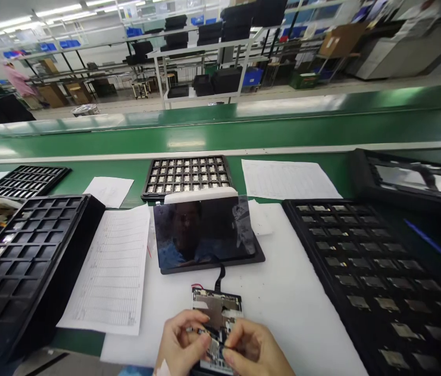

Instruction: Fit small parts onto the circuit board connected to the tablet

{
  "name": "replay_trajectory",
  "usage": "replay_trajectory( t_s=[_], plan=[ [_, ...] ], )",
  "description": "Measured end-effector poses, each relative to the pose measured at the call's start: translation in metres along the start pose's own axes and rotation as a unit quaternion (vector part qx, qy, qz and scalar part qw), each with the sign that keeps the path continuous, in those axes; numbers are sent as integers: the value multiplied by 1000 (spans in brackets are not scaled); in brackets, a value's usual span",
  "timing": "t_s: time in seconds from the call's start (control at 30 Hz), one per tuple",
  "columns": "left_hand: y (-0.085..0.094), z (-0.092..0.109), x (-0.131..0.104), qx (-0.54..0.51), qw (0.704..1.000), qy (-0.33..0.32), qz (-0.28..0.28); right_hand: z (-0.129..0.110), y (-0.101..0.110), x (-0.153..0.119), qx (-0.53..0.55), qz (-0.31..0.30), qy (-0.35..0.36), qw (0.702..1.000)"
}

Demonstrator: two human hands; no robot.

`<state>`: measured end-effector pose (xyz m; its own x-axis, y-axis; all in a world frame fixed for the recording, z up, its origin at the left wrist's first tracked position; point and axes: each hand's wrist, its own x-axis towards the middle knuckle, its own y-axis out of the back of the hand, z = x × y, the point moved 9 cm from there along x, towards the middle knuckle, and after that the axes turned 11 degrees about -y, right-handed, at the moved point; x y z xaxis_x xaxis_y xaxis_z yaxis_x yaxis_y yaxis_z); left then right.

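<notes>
A small circuit board lies on the white mat at the near edge, joined by a dark cable to a glossy black display panel propped behind it. My left hand and my right hand meet over the board's near end, fingertips pinching a small part there. What exactly sits between the fingers is hidden.
A black tray of small components lies to the right, a stack of mostly vacant black grid trays to the left, another filled tray behind the display. Printed sheets lie about. A green conveyor runs across behind. A person in pink stands far left.
</notes>
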<state>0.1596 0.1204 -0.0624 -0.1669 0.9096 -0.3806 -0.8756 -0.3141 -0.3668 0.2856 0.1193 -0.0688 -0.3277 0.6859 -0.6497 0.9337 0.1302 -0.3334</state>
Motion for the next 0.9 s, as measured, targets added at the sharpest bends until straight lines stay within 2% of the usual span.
replay_trajectory(
  t_s=[0.2, 0.33, 0.43, 0.63, 0.77, 0.9],
  plan=[
    [1, 1, -2, 28, 999, -22, -7, -5, 4, -3, -45, 36, 4, 998],
    [5, -2, -5, 86, 995, -52, -12, 7, 6, 3, -24, 29, 1, 999],
    [6, 1, -6, 113, 990, -78, -2, 15, 9, 7, -22, 49, 0, 999],
    [1, 12, 0, 53, 996, -66, 35, -1, 13, 1, 9, 69, 72, 995],
    [2, 15, 1, 44, 996, -62, 53, 3, 14, 1, -2, 56, 45, 997],
    [-1, 12, -3, 28, 997, -57, 45, 11, 12, 3, 4, 40, 28, 999]
  ],
)
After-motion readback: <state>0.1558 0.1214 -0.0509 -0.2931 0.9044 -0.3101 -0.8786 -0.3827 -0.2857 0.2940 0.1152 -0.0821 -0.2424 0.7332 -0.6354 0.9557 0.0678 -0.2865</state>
